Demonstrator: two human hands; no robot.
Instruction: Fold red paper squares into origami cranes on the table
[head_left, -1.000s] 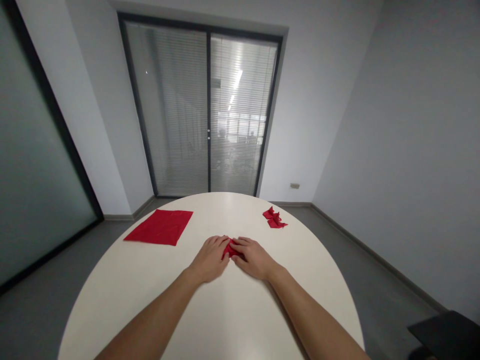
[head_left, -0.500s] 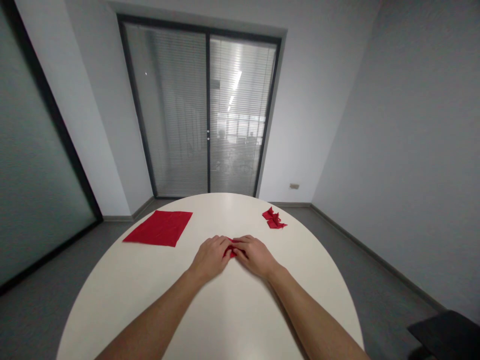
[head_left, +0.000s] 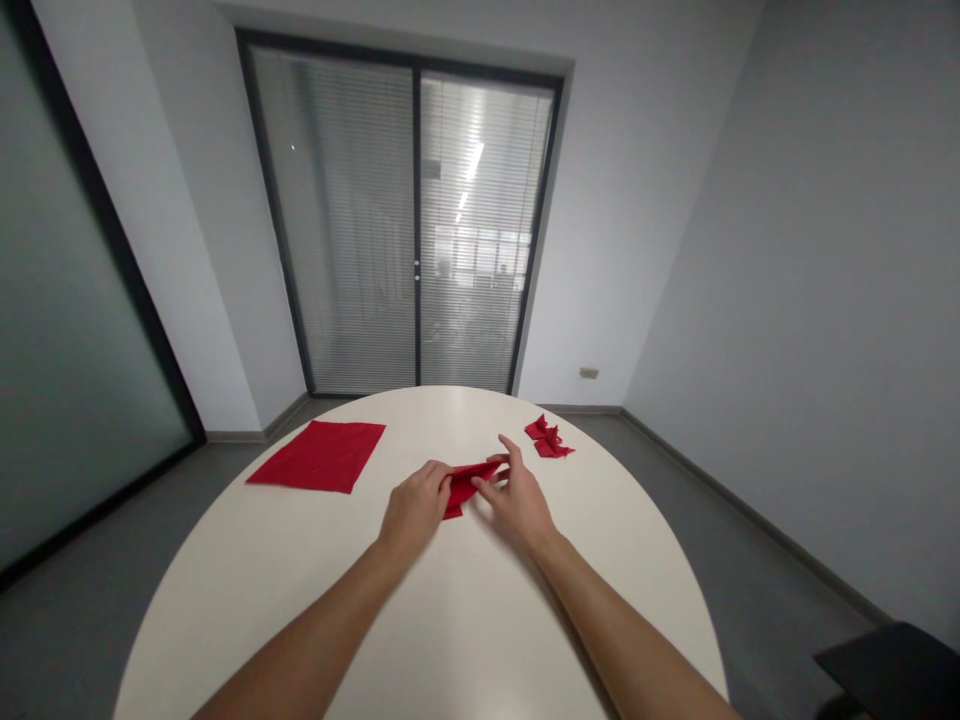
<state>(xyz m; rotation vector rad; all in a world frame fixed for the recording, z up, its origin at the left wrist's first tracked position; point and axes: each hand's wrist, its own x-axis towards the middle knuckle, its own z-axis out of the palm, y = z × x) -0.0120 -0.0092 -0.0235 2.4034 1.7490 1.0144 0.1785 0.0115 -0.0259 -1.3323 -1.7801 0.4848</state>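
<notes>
A small folded red paper (head_left: 468, 481) lies at the middle of the round white table (head_left: 420, 620), between my two hands. My left hand (head_left: 412, 510) has its fingers curled on the paper's left part and presses it to the table. My right hand (head_left: 515, 497) pinches the paper's right flap between thumb and fingers and holds it a little off the table, with the index finger stretched up.
A flat red square sheet (head_left: 319, 455) lies at the table's far left. A small folded red paper piece (head_left: 548, 438) sits at the far right edge. Behind the table is a glass sliding door (head_left: 409, 225) with blinds. A dark object (head_left: 892, 665) shows at the lower right.
Both hands lay flat over the red paper before. Now my right hand has lifted and drawn a flap out to the right, so more of the paper shows.
</notes>
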